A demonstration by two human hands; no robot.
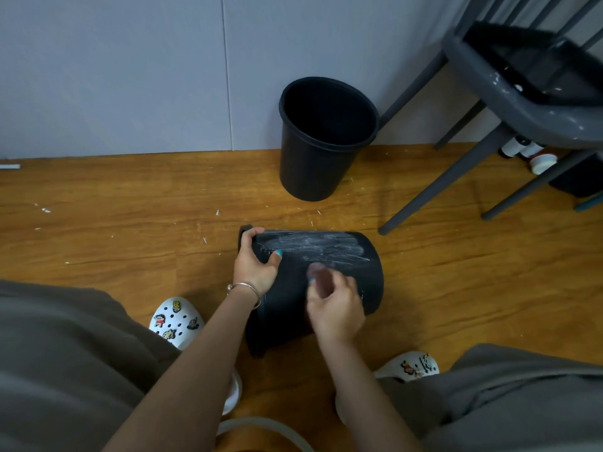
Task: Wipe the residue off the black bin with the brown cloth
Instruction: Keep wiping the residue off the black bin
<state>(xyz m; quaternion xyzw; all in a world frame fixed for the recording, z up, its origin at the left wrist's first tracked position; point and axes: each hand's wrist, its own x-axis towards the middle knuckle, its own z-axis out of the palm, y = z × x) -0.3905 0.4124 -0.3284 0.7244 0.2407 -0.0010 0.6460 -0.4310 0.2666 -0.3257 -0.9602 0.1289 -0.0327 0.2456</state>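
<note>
Black bin (326,282) lies on its side on the wood floor (130,207), roughly mid-floor, between the person's two feet & well short of the wall edge. Long axis runs approx left-right w/ a slight tilt: rim end toward the left hand, closed base end toward the right side of the floor.

Left hand (256,265) grips the bin near the rim end, thumb on the near wall, fingers curled over the top, steadying it. Right hand (332,305) sits on the near-upper wall, fingers bunched & clamped on the brown cloth (321,277); hand is motion-blurred, so exact finger lay can't be told.

Key relation: white residue (316,244) lies just beyond the right fingers, i.e. up & away from the person, as a streaky band along the top of the wall, following the long axis. Right hand is the nearer one w/ the cloth; next stroke prob needs to go away from the body, then sweep along the axis.

Bin surface nearer the person looks mostly clean matte black; chalky smears remain on the upper band.
</note>
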